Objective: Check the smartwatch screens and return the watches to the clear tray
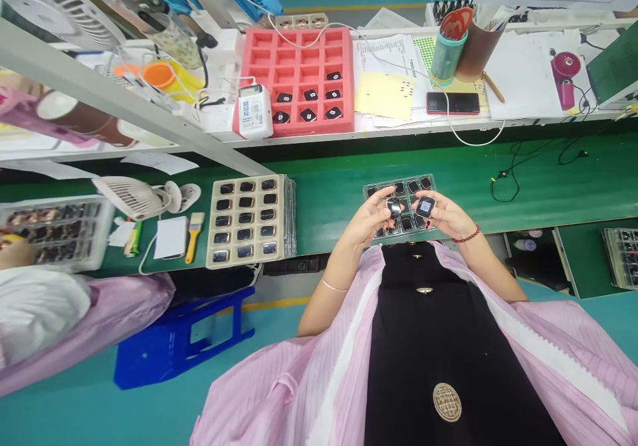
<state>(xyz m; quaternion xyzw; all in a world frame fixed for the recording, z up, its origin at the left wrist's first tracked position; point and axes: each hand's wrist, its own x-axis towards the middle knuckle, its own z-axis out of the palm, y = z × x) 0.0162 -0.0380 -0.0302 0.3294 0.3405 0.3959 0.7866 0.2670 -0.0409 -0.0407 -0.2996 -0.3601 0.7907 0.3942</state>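
Observation:
My left hand (371,217) pinches a dark, rounded-square smartwatch body (393,207) with a glossy face. Close beside it, my right hand (446,217) grips a second smartwatch body (425,207), whose face shows a pale square pattern like a QR code. Both are held just above a clear plastic tray (369,187), where more dark watch bodies sit in compartments. My hands and forearms partly hide that tray. A stack of cream trays (232,215) filled with similar watch bodies stands on the green bench to the left.
A red foam tray (299,60) with several watch pieces sits on the raised shelf, near a phone (452,103) and a pen cup (448,54). Left are a white fan (132,197), a brush (194,236) and a co-worker's sleeve (44,306). Loose cables (513,173) lie at right.

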